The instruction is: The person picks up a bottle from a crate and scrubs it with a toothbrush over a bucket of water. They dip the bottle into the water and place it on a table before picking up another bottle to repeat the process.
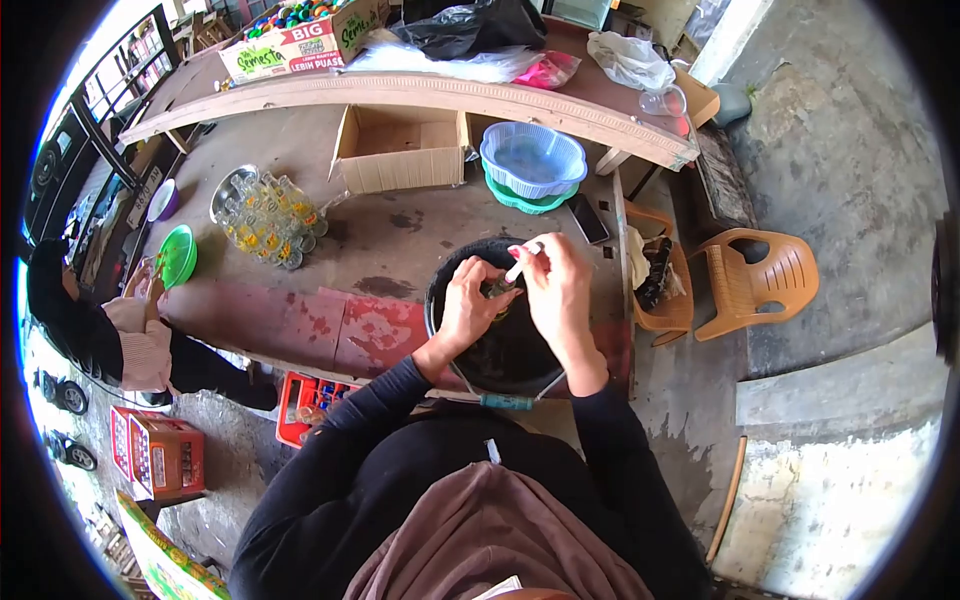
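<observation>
Over a black bucket my two hands meet close together. My left hand is closed around a small clear glass piece, mostly covered by the fingers. In my right hand is a thin whitish stick-like tool, pinched and reaching toward the glass; its exact kind is hard to tell. Something red or pink shows by the fingertips. The bucket's handle has a teal grip on the side nearest my body. Its inside is dark, so the contents cannot be made out.
Clear glasses with yellow prints are heaped at the left around a metal bowl. Behind are a cardboard box and a blue basin; a phone lies nearby. At far left, another person handles a green basin.
</observation>
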`<state>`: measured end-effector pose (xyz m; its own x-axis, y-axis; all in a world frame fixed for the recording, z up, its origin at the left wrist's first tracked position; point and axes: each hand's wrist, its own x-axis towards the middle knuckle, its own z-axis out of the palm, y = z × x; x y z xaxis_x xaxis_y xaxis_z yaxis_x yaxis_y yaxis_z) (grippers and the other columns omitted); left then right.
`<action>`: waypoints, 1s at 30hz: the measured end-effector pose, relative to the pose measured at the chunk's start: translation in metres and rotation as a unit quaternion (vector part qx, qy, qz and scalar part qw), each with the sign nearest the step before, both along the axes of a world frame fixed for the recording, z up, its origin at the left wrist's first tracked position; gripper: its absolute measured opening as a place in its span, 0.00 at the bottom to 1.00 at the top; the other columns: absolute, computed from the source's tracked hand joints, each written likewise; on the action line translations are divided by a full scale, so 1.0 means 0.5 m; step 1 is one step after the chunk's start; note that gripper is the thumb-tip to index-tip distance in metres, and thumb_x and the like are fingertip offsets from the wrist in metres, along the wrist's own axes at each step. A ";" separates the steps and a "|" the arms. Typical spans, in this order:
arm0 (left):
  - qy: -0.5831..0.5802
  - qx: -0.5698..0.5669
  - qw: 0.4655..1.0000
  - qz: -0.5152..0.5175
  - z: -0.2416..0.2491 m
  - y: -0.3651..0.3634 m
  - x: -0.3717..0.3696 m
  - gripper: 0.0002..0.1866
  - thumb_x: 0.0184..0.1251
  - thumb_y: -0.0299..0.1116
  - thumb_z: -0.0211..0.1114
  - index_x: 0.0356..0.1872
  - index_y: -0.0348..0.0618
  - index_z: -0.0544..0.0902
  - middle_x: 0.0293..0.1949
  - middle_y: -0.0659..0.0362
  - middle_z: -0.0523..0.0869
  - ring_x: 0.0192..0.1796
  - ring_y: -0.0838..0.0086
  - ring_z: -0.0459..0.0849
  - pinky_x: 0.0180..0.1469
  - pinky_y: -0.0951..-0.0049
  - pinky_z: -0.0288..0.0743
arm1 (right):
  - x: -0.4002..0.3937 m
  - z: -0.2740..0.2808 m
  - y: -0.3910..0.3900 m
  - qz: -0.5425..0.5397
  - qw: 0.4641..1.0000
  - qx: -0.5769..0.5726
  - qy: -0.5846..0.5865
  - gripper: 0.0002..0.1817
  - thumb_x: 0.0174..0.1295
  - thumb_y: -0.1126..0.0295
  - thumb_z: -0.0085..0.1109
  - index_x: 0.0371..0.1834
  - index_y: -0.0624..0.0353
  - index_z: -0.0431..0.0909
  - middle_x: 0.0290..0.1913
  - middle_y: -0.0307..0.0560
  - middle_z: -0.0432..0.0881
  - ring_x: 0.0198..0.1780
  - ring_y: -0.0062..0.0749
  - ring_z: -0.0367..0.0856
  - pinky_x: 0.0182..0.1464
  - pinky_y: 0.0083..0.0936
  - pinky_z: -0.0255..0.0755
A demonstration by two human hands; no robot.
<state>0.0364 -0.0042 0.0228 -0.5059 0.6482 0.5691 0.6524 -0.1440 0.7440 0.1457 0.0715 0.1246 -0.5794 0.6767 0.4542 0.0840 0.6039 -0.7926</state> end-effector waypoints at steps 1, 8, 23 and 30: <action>0.024 0.007 0.999 0.033 -0.019 0.006 0.004 0.19 0.42 0.30 0.79 0.34 0.38 0.78 0.33 0.53 0.79 0.39 0.55 0.78 0.43 0.59 0.73 | -0.007 -0.029 -0.005 0.003 0.996 0.060 -0.064 0.06 0.65 0.71 0.62 0.36 0.60 0.76 0.34 0.54 0.79 0.34 0.53 0.81 0.37 0.42 0.74; 0.022 -0.015 0.999 -0.020 0.016 -0.002 -0.021 0.16 0.47 0.29 0.78 0.35 0.37 0.80 0.34 0.52 0.81 0.39 0.55 0.81 0.43 0.60 0.75 | -0.008 -0.034 0.010 0.068 0.996 -0.015 0.058 0.02 0.64 0.77 0.60 0.35 0.64 0.77 0.32 0.50 0.80 0.33 0.38 0.84 0.35 0.32 0.75; -0.101 -0.169 0.937 -0.290 0.000 0.006 -0.144 0.19 0.61 0.27 0.72 0.53 0.37 0.81 0.50 0.53 0.87 0.56 0.67 0.83 0.59 0.65 0.73 | -0.006 -0.026 0.065 0.216 0.971 0.098 -0.039 0.05 0.67 0.81 0.51 0.43 0.63 0.76 0.41 0.54 0.79 0.41 0.48 0.84 0.43 0.38 0.77; -0.096 -0.091 0.967 -0.216 0.017 0.009 -0.114 0.20 0.53 0.32 0.78 0.45 0.36 0.84 0.42 0.53 0.87 0.47 0.63 0.85 0.53 0.66 0.76 | 0.006 0.017 0.045 0.066 0.995 0.070 0.029 0.03 0.66 0.79 0.57 0.41 0.63 0.78 0.35 0.48 0.82 0.32 0.31 0.84 0.35 0.27 0.75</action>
<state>-0.0205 0.0003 0.0313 -0.2498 0.9036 0.3481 0.4085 -0.2276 0.8839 0.1486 0.0939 0.1333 -0.6294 0.5239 0.5740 -0.0479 0.7111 -0.7015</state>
